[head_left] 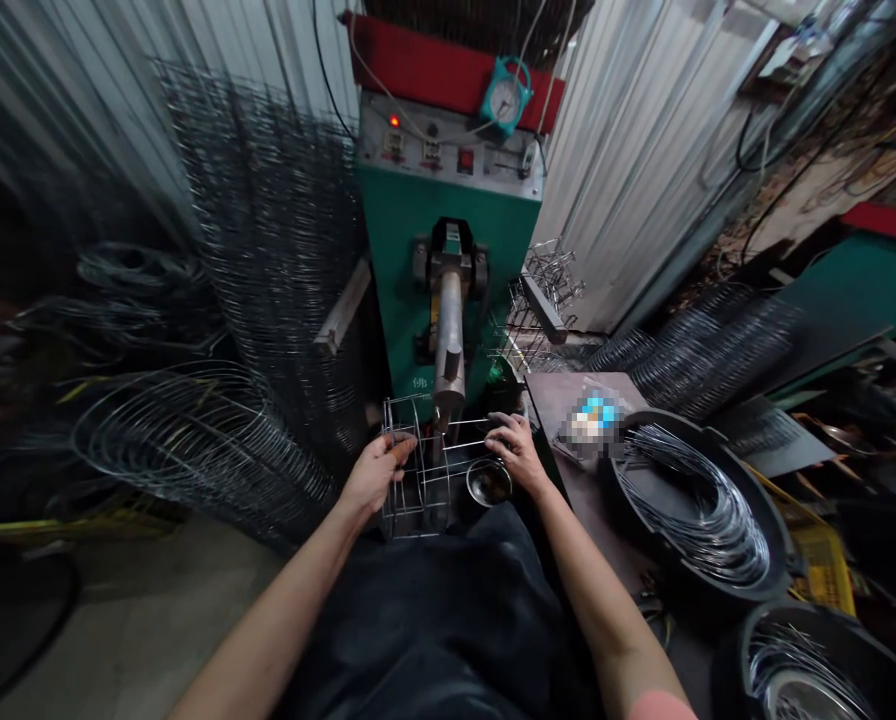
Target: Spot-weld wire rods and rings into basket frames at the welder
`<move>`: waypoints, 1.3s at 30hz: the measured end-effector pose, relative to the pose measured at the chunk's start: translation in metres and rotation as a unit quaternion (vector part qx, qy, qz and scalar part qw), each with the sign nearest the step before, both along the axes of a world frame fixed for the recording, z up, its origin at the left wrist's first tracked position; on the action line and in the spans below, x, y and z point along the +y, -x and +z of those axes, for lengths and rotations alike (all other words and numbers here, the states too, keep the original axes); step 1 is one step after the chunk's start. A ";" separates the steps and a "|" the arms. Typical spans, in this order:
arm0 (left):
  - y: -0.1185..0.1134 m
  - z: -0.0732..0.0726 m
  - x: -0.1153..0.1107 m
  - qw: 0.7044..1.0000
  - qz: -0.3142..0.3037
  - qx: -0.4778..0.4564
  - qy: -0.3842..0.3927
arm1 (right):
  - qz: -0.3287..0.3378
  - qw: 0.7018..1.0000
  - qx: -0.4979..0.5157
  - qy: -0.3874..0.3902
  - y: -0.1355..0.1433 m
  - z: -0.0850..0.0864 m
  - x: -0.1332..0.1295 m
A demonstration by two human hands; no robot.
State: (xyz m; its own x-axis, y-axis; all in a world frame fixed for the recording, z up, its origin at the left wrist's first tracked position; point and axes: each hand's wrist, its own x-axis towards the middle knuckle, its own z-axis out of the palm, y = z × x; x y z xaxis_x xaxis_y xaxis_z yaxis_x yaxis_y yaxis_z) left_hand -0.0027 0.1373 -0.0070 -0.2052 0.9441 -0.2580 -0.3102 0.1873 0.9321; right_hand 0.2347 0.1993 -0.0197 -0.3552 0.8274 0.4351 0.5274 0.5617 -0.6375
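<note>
A wire frame [425, 478] of curved and straight metal wires sits low in front of me, under the electrode arm [449, 340] of a green spot welding machine [485, 205]. My left hand [379, 470] is closed on the frame's left side, thumb and fingers pinching its wires. At the right, my right hand [518, 452] has its fingers bent around the ends of straight wires that run across to the frame. The arm's lower tip meets the wires between my hands. Below the right hand stands a small round metal bowl [489, 482] with something dark inside.
Tall stacks of wire rings [268, 230] rise on the left, with loose wire hoops [185, 430] lower down. A black tub [619, 500] of cut wires stands at the right by a small table [549, 388]. A teal clock [505, 98] hangs on the machine.
</note>
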 end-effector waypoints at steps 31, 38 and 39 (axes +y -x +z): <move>0.010 0.005 0.031 0.998 -0.005 -0.049 0.030 | 0.013 0.999 -0.004 0.033 0.006 0.009 0.023; 0.008 0.005 0.032 0.998 -0.004 -0.046 0.031 | -0.003 0.999 -0.016 0.036 0.005 0.009 0.024; 0.008 0.005 0.032 0.998 -0.005 -0.047 0.031 | -0.004 0.999 -0.017 0.036 0.005 0.009 0.024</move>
